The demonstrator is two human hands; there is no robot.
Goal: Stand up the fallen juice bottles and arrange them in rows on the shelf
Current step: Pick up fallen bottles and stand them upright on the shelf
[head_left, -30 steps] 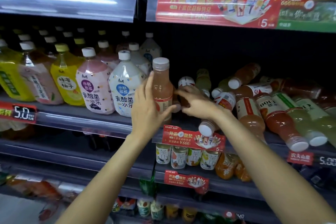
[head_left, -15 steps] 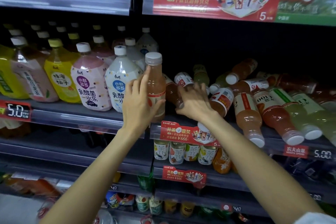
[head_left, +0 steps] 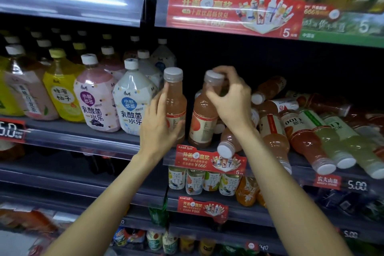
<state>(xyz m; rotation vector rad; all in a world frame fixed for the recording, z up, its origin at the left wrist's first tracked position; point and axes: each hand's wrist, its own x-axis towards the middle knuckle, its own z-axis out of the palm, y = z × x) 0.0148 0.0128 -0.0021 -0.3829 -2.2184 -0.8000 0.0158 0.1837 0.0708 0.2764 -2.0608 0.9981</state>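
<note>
Two pink-orange juice bottles stand upright side by side at the left end of the shelf (head_left: 303, 170). My left hand (head_left: 159, 125) grips the left bottle (head_left: 175, 97) around its body. My right hand (head_left: 230, 100) holds the second bottle (head_left: 202, 122) by its neck and white cap. To the right, several fallen juice bottles (head_left: 305, 137) lie on their sides, orange, red and pale green, caps toward the shelf front. One fallen bottle (head_left: 227, 144) lies under my right wrist with its cap at the shelf edge.
Large upright drink bottles (head_left: 133, 97) fill the shelf section just left of my left hand. A red promotional sign (head_left: 209, 160) hangs on the shelf front below the two bottles. Small tea bottles (head_left: 195, 181) stand on the shelf below.
My right hand has lifted a fallen bottle upright and now holds it by the cap beside the first one. My left hand has stayed on the first bottle.
</note>
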